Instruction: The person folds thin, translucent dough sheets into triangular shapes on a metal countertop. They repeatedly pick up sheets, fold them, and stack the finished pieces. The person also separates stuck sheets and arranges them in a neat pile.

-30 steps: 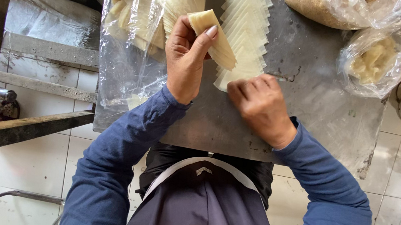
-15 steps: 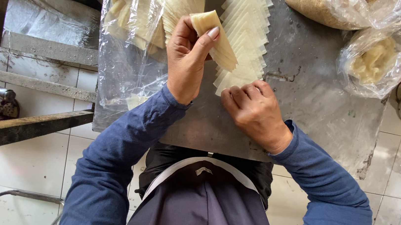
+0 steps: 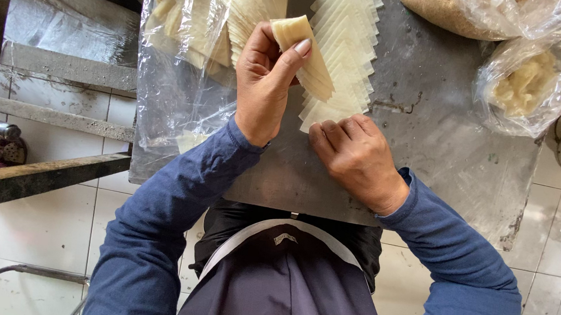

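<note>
Laying thin pale wrappers in a row point(image 3: 343, 53) on the counter point(image 3: 427, 145). The left hand point(image 3: 264, 83) grips a small stack point(image 3: 303, 45) just above the row. The right hand point(image 3: 357, 158), fingers curled, presses the row's near end. Next sheet needs careful overlap.

Scratched grey metal tabletop point(image 3: 434, 146) carrying wrappers and bags

A fanned row of pale square dough wrappers point(image 3: 345, 46) lies mid-table; a clear plastic bag of wrappers point(image 3: 188, 43) at left; a bag of brown grain point(image 3: 463, 10) and a bag of pale shreds point(image 3: 528, 79) at right.
</note>
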